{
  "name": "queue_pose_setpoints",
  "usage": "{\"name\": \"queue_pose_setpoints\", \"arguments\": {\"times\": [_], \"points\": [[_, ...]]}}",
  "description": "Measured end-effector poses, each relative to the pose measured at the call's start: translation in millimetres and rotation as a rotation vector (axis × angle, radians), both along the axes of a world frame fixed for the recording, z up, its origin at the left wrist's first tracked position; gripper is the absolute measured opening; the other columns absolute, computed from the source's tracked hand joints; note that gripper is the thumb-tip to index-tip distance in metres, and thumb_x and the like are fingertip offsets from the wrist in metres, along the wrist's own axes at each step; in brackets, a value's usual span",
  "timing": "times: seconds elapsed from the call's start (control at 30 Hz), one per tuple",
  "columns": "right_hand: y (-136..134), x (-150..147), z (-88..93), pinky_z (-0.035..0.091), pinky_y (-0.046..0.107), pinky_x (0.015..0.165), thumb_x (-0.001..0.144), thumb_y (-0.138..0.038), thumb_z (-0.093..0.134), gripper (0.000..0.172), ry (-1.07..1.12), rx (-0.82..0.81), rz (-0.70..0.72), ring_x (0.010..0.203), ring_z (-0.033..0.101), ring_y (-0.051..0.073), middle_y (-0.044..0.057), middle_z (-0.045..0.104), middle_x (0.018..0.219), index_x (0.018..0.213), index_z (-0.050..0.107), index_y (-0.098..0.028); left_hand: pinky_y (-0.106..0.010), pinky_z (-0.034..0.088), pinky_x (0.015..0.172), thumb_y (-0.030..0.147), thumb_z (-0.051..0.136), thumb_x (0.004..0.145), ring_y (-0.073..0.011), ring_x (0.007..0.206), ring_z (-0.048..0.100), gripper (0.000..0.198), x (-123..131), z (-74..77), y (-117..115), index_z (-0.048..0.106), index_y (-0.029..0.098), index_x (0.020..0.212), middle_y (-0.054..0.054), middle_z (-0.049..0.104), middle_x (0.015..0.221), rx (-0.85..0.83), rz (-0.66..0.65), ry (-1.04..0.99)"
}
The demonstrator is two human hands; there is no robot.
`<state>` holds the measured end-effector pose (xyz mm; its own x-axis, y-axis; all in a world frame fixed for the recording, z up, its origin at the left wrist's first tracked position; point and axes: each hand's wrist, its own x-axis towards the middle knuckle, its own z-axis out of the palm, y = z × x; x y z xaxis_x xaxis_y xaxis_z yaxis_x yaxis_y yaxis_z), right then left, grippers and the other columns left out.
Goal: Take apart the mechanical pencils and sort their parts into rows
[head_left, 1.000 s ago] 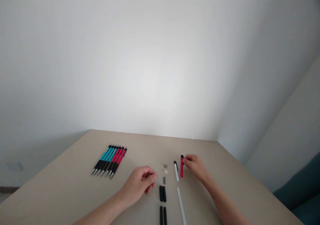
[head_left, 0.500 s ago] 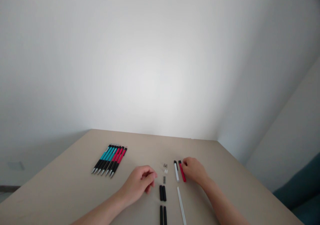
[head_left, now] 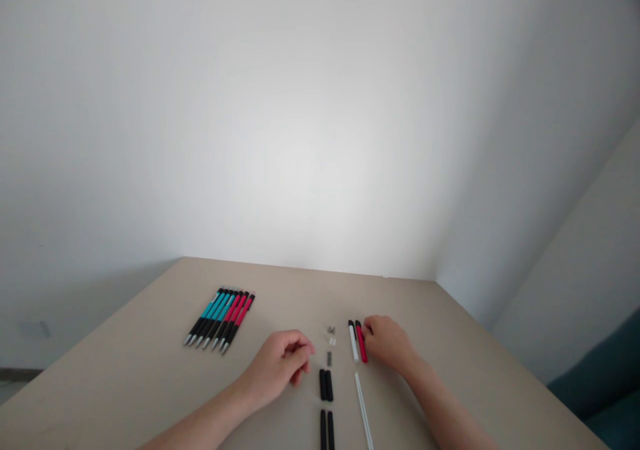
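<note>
Right, head view. Right hand (head_left: 387, 343) is curled at 1 o'clock, fingertips against a red barrel (head_left: 361, 342) that lies flat, tight beside a white barrel (head_left: 353, 341). Real grip or mere touch, I cannot tell. Left hand (head_left: 280, 363) is loosely fisted at 11 o'clock and rests on the table (head_left: 150, 370), nothing visible in it. Between the hands: tiny parts (head_left: 331, 333), black grips (head_left: 326, 385) in pairs, and a white refill (head_left: 363, 410) toward 6 o'clock. Like sits with like, seemingly for easy reach. Finished pens (head_left: 220, 320) lie in a row at 10 o'clock, well apart.
</note>
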<state>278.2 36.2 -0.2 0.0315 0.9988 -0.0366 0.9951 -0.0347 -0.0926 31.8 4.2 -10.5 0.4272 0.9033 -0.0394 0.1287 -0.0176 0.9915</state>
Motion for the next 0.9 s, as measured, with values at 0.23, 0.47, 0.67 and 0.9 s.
{"name": "queue_pose_setpoints", "arguments": {"times": [0.23,0.47,0.67,0.9], "points": [[-1.0,-4.1,1.0,0.038,0.027,0.063,0.085,-0.021,0.044,0.028,-0.009,-0.011,0.007,0.084,0.066,0.024,0.013,0.072,0.089,0.079,0.071,-0.017,-0.022,0.037,0.049,0.037,0.053,0.079,-0.01,0.047,0.05,0.025,-0.4,-1.5,-0.3,0.061,0.013,0.08,0.0,0.06,0.063,0.006,-0.007,-0.004],[-1.9,-4.9,1.8,0.038,0.027,0.063,0.085,-0.02,0.043,0.029,-0.019,-0.01,0.014,0.083,0.067,0.025,0.015,0.072,0.089,0.079,0.071,-0.016,-0.022,0.036,0.048,0.037,0.053,0.078,-0.0094,0.046,0.049,0.026,0.3,-2.1,-0.8,0.06,0.012,0.08,0.0,0.059,0.062,-0.006,-0.003,-0.004],[-1.5,-5.7,2.9,0.038,0.027,0.064,0.084,-0.019,0.044,0.028,-0.022,-0.015,0.027,0.085,0.067,0.025,0.015,0.072,0.089,0.079,0.071,-0.016,-0.022,0.036,0.047,0.038,0.054,0.077,-0.0099,0.046,0.05,0.026,0.5,-2.3,0.3,0.06,0.013,0.079,0.0,0.059,0.061,0.007,0.002,-0.002],[-2.7,-7.8,6.2,0.041,0.029,0.068,0.088,-0.024,0.039,0.034,-0.007,-0.001,0.004,0.087,0.067,0.026,0.016,0.072,0.092,0.081,0.072,-0.016,-0.023,0.037,0.048,0.039,0.055,0.077,-0.0104,0.046,0.05,0.027,0.1,-1.0,-0.2,0.061,0.013,0.079,0.0,0.06,0.062,-0.002,0.0,-0.005]]}}
